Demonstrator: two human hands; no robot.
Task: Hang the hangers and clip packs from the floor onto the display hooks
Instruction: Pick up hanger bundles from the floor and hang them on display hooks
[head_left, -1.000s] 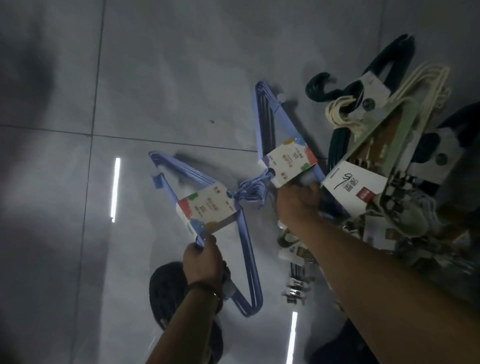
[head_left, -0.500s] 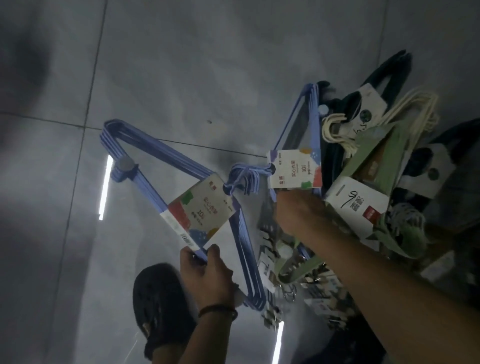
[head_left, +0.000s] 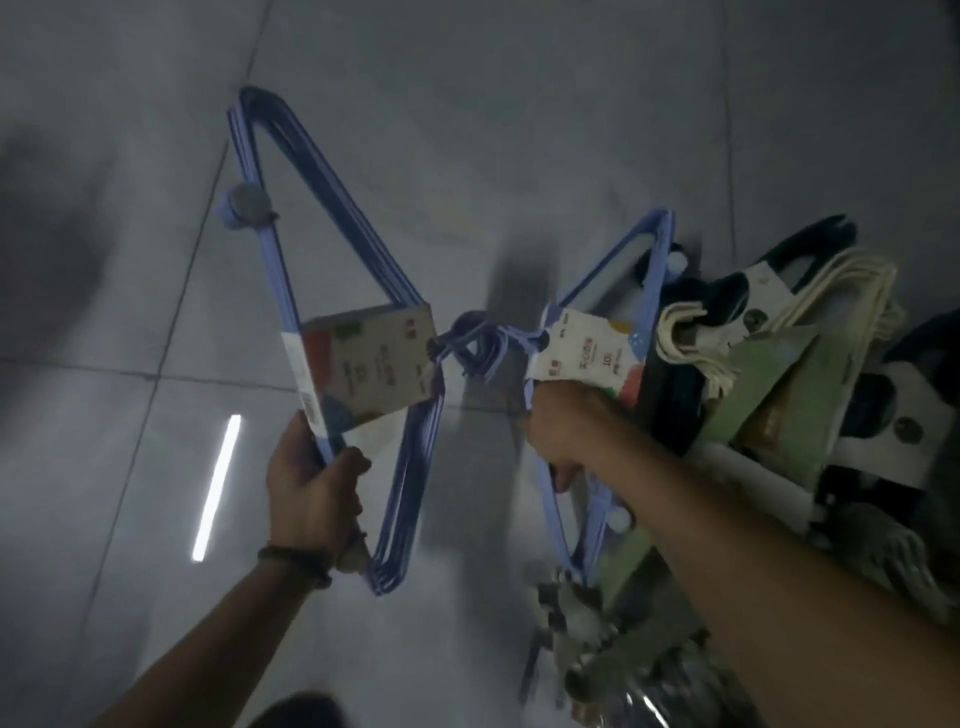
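Hangers in two blue packs look light, thin and stiff. The left hand curls round the left pack by its long bar; the right hand grips the right pack under its card. Both hang above the floor, near the pile at its right edge. Their hooks look tangled and may snag.
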